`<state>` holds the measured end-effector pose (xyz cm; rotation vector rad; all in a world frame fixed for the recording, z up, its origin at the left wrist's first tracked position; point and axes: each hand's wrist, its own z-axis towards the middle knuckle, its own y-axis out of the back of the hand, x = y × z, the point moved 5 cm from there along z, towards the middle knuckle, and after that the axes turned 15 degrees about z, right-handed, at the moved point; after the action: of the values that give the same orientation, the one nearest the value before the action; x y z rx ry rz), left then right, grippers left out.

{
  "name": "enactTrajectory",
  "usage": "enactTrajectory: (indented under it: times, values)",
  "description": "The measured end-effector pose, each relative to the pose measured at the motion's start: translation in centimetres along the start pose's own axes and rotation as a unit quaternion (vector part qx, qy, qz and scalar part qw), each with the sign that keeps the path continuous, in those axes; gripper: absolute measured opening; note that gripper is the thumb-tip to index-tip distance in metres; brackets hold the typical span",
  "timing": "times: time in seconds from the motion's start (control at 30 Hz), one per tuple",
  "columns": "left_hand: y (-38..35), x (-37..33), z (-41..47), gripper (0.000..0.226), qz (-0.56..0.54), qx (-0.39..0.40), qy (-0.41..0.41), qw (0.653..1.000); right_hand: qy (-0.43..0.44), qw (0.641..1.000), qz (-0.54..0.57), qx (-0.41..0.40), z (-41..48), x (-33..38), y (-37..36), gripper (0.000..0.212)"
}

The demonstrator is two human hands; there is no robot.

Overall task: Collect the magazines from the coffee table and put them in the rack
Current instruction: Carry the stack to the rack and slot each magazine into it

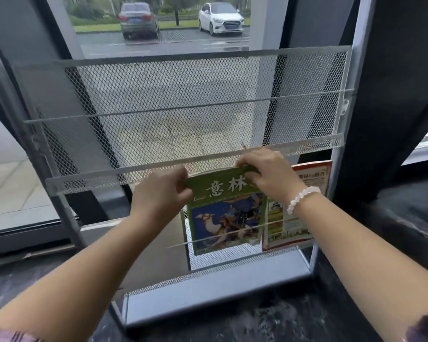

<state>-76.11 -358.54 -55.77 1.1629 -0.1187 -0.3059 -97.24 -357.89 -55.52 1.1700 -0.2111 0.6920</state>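
Observation:
A green magazine (226, 218) with a blue picture on its cover stands upright in the lower shelf of the white mesh rack (178, 99), behind the thin retaining bar. My left hand (162, 193) pinches its top left corner. My right hand (265, 172), with a white bead bracelet on the wrist, grips its top right edge. A red-bordered magazine (307, 193) stands in the same shelf just to the right, partly hidden by my right wrist.
The rack's upper shelf holds nothing and its lip (109, 180) overhangs my hands. The rack stands against a window with dark frame posts (386, 119) on both sides. Two parked cars (220, 18) show outside. Dark marbled floor lies below.

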Motion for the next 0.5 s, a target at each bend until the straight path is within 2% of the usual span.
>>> enactTrajectory:
  times: [0.1,0.27,0.5]
  values:
    - [-1.3,0.3,-0.2,0.012,0.014,0.013,-0.012,1.0,0.016,1.0,-0.021,-0.004,-0.5,-0.6,-0.8,0.019]
    - [-4.2,1.1,-1.0,0.015,0.043,0.071,-0.007,0.997,0.001,0.999,-0.031,0.04,-1.7,-1.7,-3.0,0.011]
    - [-5.5,2.3,-0.9,0.018,-0.002,0.097,0.069,0.993,0.009,1.0,0.001,-0.018,-1.3,-1.4,-3.6,0.018]
